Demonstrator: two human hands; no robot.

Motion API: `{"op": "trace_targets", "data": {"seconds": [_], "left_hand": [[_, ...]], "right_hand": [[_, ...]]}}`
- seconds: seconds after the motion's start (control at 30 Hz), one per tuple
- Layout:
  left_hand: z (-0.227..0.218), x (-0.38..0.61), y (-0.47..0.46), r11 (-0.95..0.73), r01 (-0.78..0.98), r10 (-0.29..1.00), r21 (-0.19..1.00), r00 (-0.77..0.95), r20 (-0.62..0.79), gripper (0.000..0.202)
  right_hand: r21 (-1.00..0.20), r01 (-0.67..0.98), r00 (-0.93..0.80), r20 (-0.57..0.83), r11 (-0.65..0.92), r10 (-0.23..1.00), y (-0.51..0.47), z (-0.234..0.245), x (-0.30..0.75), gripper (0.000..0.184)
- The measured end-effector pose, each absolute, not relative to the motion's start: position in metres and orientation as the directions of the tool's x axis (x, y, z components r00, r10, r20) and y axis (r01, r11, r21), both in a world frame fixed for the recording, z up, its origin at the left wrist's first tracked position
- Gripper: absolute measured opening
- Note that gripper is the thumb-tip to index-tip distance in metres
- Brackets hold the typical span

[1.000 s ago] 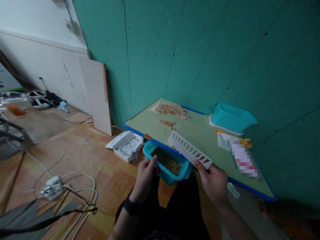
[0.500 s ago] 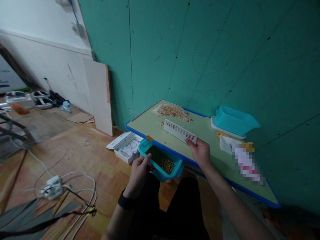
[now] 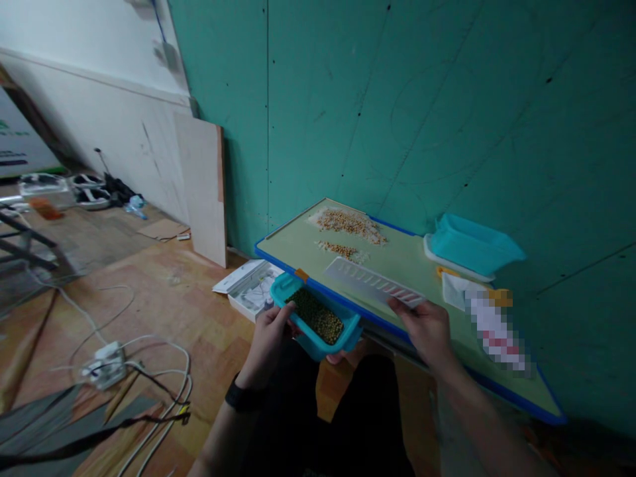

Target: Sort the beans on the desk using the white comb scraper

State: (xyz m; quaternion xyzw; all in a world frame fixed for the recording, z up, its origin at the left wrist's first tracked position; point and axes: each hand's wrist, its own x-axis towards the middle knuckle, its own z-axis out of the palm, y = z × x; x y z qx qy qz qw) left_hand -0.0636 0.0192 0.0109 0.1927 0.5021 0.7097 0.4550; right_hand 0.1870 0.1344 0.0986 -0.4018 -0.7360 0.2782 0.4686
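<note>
Since half a second ago, the white strip (image 3: 372,285) with slots has drawn back from the small bean pile (image 3: 342,250) toward the counter's (image 3: 293,240) front edge. My right hand (image 3: 430,331) grips its end; my left hand (image 3: 268,341) clasps one blue tub (image 3: 314,347) by the rim, just beside that edge. Two bean piles lie on the counter, by a green wall (image 3: 318,99). One open white box (image 3: 243,307) is on the wooden floor (image 3: 149,285). I count two blue tubs: mine holds dark green and tan beans (image 3: 318,313); the second tub (image 3: 470,245) sits at the back.
</note>
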Motion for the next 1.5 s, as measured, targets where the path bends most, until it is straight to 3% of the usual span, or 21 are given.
{"op": "trace_targets", "data": {"seconds": [0.13, 0.27, 0.43, 0.73, 0.93, 1.5], "left_hand": [[-0.002, -0.054, 0.019, -0.111, -0.469, 0.848, 0.876, -0.504, -0.163, 0.049], [-0.012, -0.041, 0.014, -0.08, -0.502, 0.874, 0.861, -0.45, -0.181, 0.049], [-0.009, -0.037, 0.005, -0.053, -0.515, 0.881, 0.855, -0.428, -0.203, 0.049], [-0.009, -0.037, 0.005, -0.05, -0.539, 0.866, 0.841, -0.443, -0.232, 0.05], [-0.01, -0.037, 0.006, -0.033, -0.55, 0.861, 0.834, -0.439, -0.256, 0.05], [-0.006, -0.037, 0.006, -0.026, -0.549, 0.866, 0.835, -0.43, -0.256, 0.051]], "right_hand": [[-0.858, 0.226, -0.131, 0.443, 0.462, 0.887, 0.191, 0.104, 0.186, 0.037], [-0.934, 0.05, -0.137, 0.344, 0.354, 0.929, 0.246, 0.096, 0.185, 0.045], [-0.969, -0.035, -0.125, 0.247, 0.245, 0.961, 0.262, 0.083, 0.192, 0.047], [-0.985, -0.01, -0.065, 0.175, 0.174, 0.982, 0.262, 0.085, 0.203, 0.047], [-0.988, 0.028, -0.156, 0.148, 0.154, 0.977, 0.258, 0.086, 0.204, 0.046], [-0.997, -0.012, -0.18, 0.083, 0.082, 0.98, 0.25, 0.09, 0.202, 0.048]]}}
